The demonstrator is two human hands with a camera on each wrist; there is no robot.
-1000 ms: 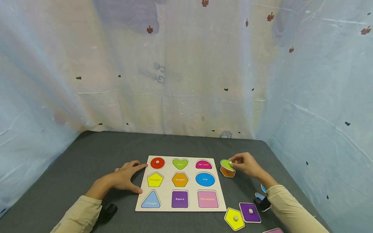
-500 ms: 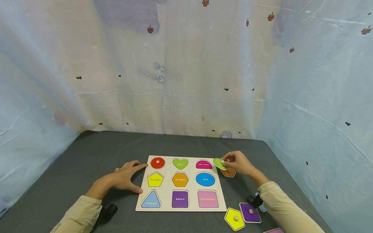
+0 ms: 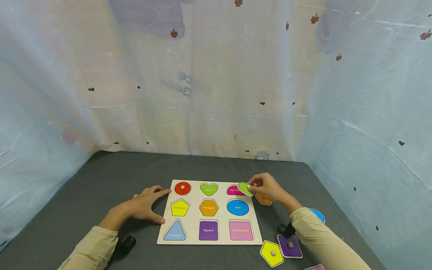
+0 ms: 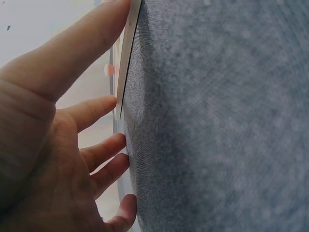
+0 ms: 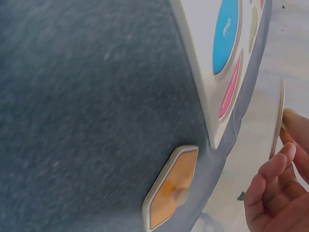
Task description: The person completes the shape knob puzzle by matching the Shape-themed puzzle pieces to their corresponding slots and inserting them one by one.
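Closest to me, a pink piece (image 3: 315, 267) is poking into the head view, mostly cut off; just beyond, a yellow pentagon (image 3: 269, 257) and a purple square (image 3: 293, 252) are lying near the board (image 3: 194, 225). At its left edge, the left hand (image 3: 145, 206) is spreading its fingers, thumb and forefinger touching the wood, gripping nothing. Across from it, the right hand (image 3: 268, 187) is pinching the green heart (image 3: 243, 188) by its knob, and I'm seeing it aloft, the long axis slanting from upper left to lower right. It's overlapping the half-round recess (image 3: 233, 190) in my view, with the heart recess (image 3: 209, 190) lying to its left, between the hands. An orange hexagon (image 3: 263, 199) is resting just right of the board. Only the red circle (image 3: 179, 191) is sitting in its recess; the others are showing printed colours. Behind the tabletop (image 3: 202, 165), a curtain (image 3: 216, 75) is hanging.
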